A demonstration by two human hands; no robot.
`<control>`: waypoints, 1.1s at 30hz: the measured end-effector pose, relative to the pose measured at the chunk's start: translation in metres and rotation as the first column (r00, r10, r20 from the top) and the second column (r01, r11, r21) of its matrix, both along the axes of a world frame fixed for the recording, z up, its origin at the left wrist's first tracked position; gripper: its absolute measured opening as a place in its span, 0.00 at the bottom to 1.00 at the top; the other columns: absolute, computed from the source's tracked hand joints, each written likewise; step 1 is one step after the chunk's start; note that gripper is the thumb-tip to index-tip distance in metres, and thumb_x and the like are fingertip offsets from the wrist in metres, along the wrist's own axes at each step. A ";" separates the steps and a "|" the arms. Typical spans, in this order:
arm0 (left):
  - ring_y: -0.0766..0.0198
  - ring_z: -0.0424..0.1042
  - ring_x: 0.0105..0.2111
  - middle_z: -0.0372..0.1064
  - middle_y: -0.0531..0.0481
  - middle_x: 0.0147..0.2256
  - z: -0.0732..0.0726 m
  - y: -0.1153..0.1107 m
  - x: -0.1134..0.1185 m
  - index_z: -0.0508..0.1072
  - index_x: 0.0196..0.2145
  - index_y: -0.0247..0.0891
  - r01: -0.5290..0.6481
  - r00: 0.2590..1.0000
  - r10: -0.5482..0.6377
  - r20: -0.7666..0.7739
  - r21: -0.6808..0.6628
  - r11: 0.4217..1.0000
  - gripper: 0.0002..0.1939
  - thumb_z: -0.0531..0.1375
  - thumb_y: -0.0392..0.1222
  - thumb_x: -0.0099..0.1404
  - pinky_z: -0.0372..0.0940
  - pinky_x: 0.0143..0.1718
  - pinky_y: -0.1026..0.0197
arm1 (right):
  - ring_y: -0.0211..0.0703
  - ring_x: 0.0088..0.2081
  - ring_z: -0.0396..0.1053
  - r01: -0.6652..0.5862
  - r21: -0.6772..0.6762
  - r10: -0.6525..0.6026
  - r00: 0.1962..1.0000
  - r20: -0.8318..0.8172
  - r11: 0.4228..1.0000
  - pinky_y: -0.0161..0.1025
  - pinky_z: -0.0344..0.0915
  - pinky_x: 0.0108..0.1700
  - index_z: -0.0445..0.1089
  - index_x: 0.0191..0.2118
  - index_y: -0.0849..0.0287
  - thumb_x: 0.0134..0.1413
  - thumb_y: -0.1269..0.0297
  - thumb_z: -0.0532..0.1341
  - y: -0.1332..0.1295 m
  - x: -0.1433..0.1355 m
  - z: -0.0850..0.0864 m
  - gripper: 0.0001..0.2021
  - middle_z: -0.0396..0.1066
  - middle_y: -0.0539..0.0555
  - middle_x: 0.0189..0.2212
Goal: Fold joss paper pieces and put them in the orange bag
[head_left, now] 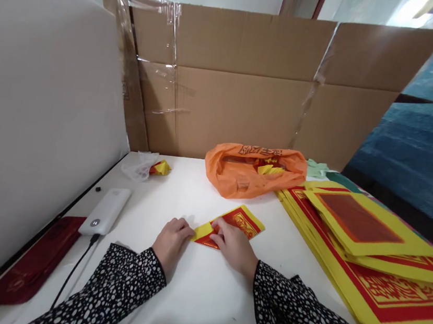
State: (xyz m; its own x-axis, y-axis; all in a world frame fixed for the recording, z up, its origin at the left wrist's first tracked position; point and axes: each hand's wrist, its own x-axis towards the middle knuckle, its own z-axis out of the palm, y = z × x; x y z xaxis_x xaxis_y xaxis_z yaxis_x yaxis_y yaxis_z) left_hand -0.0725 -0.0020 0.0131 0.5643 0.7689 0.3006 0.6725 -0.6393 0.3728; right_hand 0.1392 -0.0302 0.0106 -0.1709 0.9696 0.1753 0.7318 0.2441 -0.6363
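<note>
Your left hand (pixel 170 244) is drawn in narrow, thumb and fingertips pinching the yellow tip at the 9 o'clock end of the paper (pixel 239 220). Your right hand (pixel 235 246) is narrow too, its thumb and forefinger close together on the folded paper near its middle. The paper, red and yellow, lies on the white table (pixel 198 307) between your hands, its far corner pointing to about 2 o'clock. From the paper, the orange bag (pixel 226 178) sits at 1 o'clock with red and yellow pieces (pixel 271 170) showing in its mouth. The stack (pixel 370 259) of large yellow and red sheets lies at 3 o'clock, smaller sheets on top. At 9 o'clock is the white power bank (pixel 107 210), a black cable (pixel 92 242) plugged into it; the dark red pouch (pixel 36 261) is at 8 o'clock. A clear bag (pixel 137 168) rests at 10 o'clock, a small piece (pixel 163 167) beside it. Cardboard (pixel 239 107) stands at 12 o'clock.
</note>
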 end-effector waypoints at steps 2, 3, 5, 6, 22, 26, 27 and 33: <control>0.57 0.71 0.42 0.72 0.45 0.40 -0.003 -0.007 0.000 0.75 0.42 0.39 0.101 0.988 -0.091 -0.121 0.084 0.991 0.13 0.50 0.35 0.70 0.67 0.45 0.53 | 0.42 0.35 0.70 -0.026 0.008 0.026 0.999 0.028 1.000 0.35 0.60 0.36 0.67 0.41 0.55 0.60 0.70 0.57 -0.001 -0.001 0.001 0.05 0.73 0.49 0.33; 0.56 0.70 0.46 0.72 0.44 0.44 -0.006 -0.010 0.001 0.73 0.46 0.38 0.152 0.976 -0.131 -0.175 0.115 0.982 0.14 0.49 0.34 0.71 0.67 0.48 0.52 | 0.42 0.37 0.71 -0.035 0.013 0.034 0.999 0.038 0.999 0.35 0.61 0.38 0.67 0.41 0.55 0.61 0.70 0.56 -0.002 -0.001 0.001 0.05 0.73 0.50 0.35; 0.56 0.67 0.54 0.69 0.41 0.52 -0.014 -0.018 0.002 0.67 0.55 0.36 0.225 0.949 -0.179 -0.258 0.160 0.961 0.19 0.47 0.31 0.71 0.64 0.54 0.51 | 0.42 0.39 0.71 -0.049 0.027 0.047 0.997 0.060 0.998 0.36 0.62 0.40 0.68 0.41 0.55 0.62 0.70 0.55 -0.003 -0.001 0.001 0.06 0.73 0.50 0.38; 0.55 0.65 0.57 0.68 0.40 0.55 -0.018 -0.022 0.004 0.64 0.58 0.35 0.243 0.939 -0.186 -0.288 0.177 0.954 0.20 0.46 0.31 0.71 0.62 0.56 0.50 | 0.42 0.40 0.71 -0.052 0.034 0.050 0.996 0.072 0.998 0.36 0.62 0.41 0.69 0.42 0.55 0.63 0.70 0.55 -0.003 -0.001 0.000 0.07 0.73 0.51 0.38; 0.45 0.58 0.62 0.58 0.35 0.62 -0.025 -0.045 0.018 0.59 0.63 0.35 0.157 0.942 -0.114 -0.315 0.115 0.981 0.25 0.49 0.46 0.72 0.54 0.60 0.37 | 0.43 0.39 0.71 -0.045 0.024 0.041 0.988 0.149 0.999 0.36 0.63 0.40 0.70 0.43 0.54 0.65 0.68 0.52 -0.005 -0.004 -0.002 0.09 0.73 0.53 0.37; 0.40 0.53 0.64 0.53 0.33 0.64 -0.025 -0.044 0.017 0.58 0.64 0.35 0.164 0.928 -0.127 -0.350 0.078 0.983 0.27 0.51 0.49 0.71 0.54 0.59 0.36 | 0.43 0.39 0.71 -0.039 0.029 0.036 0.993 0.113 0.999 0.37 0.63 0.40 0.68 0.44 0.56 0.64 0.69 0.54 -0.005 -0.001 0.001 0.08 0.72 0.53 0.37; 0.40 0.52 0.64 0.52 0.33 0.65 -0.026 -0.044 0.018 0.56 0.64 0.36 0.165 0.927 -0.130 -0.351 0.073 0.984 0.28 0.51 0.50 0.71 0.53 0.59 0.36 | 0.43 0.38 0.70 -0.038 0.026 0.035 0.995 0.092 0.999 0.37 0.63 0.40 0.68 0.44 0.56 0.63 0.69 0.54 -0.006 0.000 0.002 0.08 0.72 0.53 0.37; 0.31 0.43 0.65 0.48 0.39 0.67 -0.029 -0.046 0.028 0.51 0.67 0.44 0.145 0.918 -0.113 -0.381 0.056 0.988 0.45 0.50 0.72 0.60 0.46 0.58 0.28 | 0.42 0.35 0.69 -0.024 -0.051 0.018 0.994 -0.104 0.998 0.39 0.66 0.37 0.67 0.43 0.57 0.55 0.72 0.58 -0.010 0.020 0.007 0.09 0.70 0.51 0.33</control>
State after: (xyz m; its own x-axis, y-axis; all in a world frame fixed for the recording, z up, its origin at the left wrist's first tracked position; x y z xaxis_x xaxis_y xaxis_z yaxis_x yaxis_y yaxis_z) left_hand -0.0443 -0.0485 -0.0159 0.7404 0.6639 0.1054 0.6626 -0.7472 0.0519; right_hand 0.1592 -0.0403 0.0181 -0.1749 0.9742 0.1427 0.6561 0.2234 -0.7208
